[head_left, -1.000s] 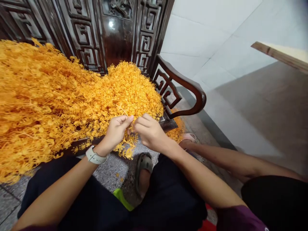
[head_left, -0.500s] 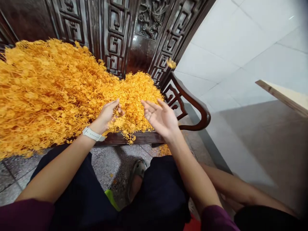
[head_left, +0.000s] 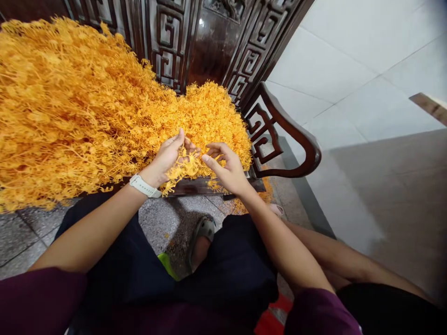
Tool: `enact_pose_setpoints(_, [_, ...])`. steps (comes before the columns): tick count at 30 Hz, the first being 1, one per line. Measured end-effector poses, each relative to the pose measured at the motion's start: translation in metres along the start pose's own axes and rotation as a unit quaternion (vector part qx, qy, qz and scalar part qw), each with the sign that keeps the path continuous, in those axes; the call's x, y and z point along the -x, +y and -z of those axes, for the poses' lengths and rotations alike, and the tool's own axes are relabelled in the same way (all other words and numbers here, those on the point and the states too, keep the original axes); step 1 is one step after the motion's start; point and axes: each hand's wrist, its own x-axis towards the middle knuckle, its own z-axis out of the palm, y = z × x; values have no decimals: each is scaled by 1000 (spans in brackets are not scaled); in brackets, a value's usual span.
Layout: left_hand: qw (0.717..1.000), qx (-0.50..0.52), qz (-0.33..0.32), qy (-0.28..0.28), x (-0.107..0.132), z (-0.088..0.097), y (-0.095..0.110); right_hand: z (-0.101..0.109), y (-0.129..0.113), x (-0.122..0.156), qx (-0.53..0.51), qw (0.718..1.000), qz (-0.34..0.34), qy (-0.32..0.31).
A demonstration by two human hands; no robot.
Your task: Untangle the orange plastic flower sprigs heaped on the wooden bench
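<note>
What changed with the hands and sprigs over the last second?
The right hand, open palm-up half a second ago, has curled and returned beside the left hand, which now holds an orange sprig at the front of the pile; whether the right grips it is unclear. Pile and bench stayed put.

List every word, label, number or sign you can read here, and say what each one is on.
No readable text anywhere.
Watch band at the left hand: only a plain strap shows, and the face is turned away.
Carved bench back: fretwork patterns, not letters.
Orange sprigs, some gripped by the left hand, with the right hand next to them: no print.
</note>
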Motion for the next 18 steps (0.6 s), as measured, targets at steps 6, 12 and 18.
enact_pose_setpoints(6, [1000, -13, 20, -8, 13, -14, -12, -12, -6, 4, 10, 1000, 7, -23])
enact_pose_setpoints(12, [995, -72, -72, -16, 16, -21, -18, -20, 2, -2, -22, 999, -4, -46])
enact_pose_setpoints(18, [991, -119, -55, 18, 14, -19, -4, -15, -16, 12, -57, 994, 96, -17])
